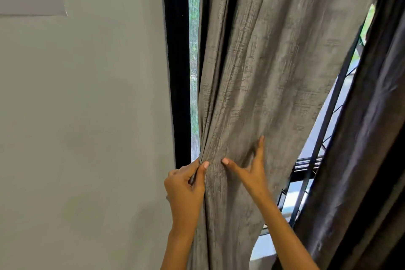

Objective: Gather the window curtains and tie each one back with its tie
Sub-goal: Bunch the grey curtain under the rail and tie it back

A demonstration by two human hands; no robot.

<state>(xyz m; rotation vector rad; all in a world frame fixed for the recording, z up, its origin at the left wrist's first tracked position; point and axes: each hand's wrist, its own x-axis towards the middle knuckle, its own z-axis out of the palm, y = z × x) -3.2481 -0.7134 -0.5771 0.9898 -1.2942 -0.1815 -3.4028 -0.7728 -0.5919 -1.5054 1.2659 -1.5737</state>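
1. Left hand (186, 184) curled round the bunched left edge of the grey curtain (263, 61), thumb pressed on the front of the folds, the other fingers hidden behind the cloth. Held so, apparently, to anchor the pleats already collected beside the black window frame (177, 72).
2. Right hand (252, 169) spread wide and flat on the cloth, thumb pointing toward the left thumb, fingers straight and reaching up and to the right. Gripping nothing (only touching), likely placed to sweep loose fabric toward the bundle.
3. Curtain hanging from above, drawn diagonally down to the left, narrowest at the hands, just beside the frame and near the grey wall (87, 116).
4. Second, darker curtain (361, 138) hanging at the right, well apart from both hands, apparently not yet gathered.
5. Window grille (324, 120) and daylight showing between the two curtains.
6. No tie visible anywhere; possibly hidden behind the cloth or out of view.
7. Stage, by judgement: gathering of the first curtain under way, tying not yet begun.
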